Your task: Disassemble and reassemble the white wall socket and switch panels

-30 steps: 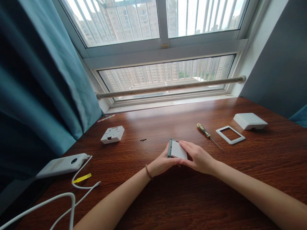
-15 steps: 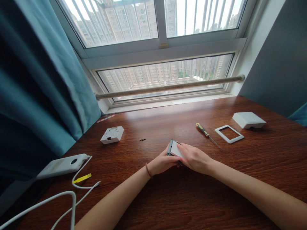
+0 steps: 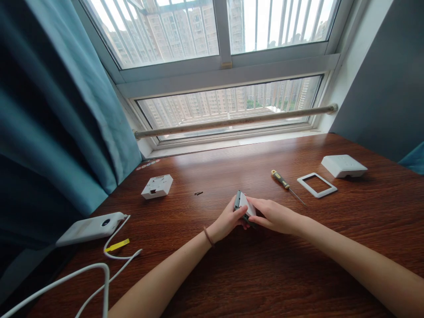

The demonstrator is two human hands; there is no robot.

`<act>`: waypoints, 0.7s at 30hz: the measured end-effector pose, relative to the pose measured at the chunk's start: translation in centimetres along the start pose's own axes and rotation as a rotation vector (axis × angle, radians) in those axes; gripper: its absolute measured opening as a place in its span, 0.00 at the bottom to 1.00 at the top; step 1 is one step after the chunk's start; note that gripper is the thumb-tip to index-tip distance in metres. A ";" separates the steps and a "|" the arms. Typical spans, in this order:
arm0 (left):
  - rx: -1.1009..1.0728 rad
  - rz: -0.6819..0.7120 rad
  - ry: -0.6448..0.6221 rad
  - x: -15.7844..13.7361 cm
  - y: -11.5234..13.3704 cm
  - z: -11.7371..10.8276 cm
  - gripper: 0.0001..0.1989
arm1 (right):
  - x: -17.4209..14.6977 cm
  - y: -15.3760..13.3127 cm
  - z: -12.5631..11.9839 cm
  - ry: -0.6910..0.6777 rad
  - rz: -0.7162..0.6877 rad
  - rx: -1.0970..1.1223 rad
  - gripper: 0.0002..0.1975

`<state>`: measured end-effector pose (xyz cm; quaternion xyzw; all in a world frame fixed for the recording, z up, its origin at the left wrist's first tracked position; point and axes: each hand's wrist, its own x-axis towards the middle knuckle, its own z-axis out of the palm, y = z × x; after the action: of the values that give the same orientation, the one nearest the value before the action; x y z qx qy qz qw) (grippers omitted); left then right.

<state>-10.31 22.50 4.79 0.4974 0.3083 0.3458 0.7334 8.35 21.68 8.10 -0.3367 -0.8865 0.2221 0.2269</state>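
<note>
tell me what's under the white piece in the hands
A grey part shows along the left edge of the white piece; the rest underneath is hidden by that piece and the fingers.

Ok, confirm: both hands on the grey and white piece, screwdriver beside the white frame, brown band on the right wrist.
Wrong wrist: the head view shows the brown band on the left one. The rest stands: left hand and right hand are on the grey and white piece, and the screwdriver lies beside the white frame.
</note>
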 end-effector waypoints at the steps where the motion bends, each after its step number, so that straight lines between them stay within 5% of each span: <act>1: 0.022 -0.004 0.000 0.0 0.0 0.0 0.29 | 0.0 -0.1 -0.2 -0.025 -0.002 0.020 0.27; 8: 0.106 0.022 -0.023 -0.4 0.1 0.4 0.29 | -0.2 -0.1 -0.5 -0.089 0.018 -0.001 0.32; 11: -0.021 0.054 0.000 -0.6 0.5 0.6 0.25 | 0.0 1.3 -0.6 0.008 0.014 -0.035 0.29; 15: -0.212 0.110 0.073 -0.8 1.6 0.5 0.22 | -0.1 5.0 -1.3 0.417 0.287 -0.363 0.20; 18: -0.285 0.109 0.110 -0.8 2.2 0.1 0.23 | -0.7 8.0 -1.8 0.486 0.534 -0.551 0.17; 21: -0.330 0.116 0.118 -0.9 2.6 0.0 0.26 | -1.1 10.2 -2.2 0.484 0.598 -0.519 0.11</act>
<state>-11.31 22.49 7.29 0.3662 0.2604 0.4621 0.7645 15.31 28.33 3.99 -0.6656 -0.6981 -0.0366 0.2614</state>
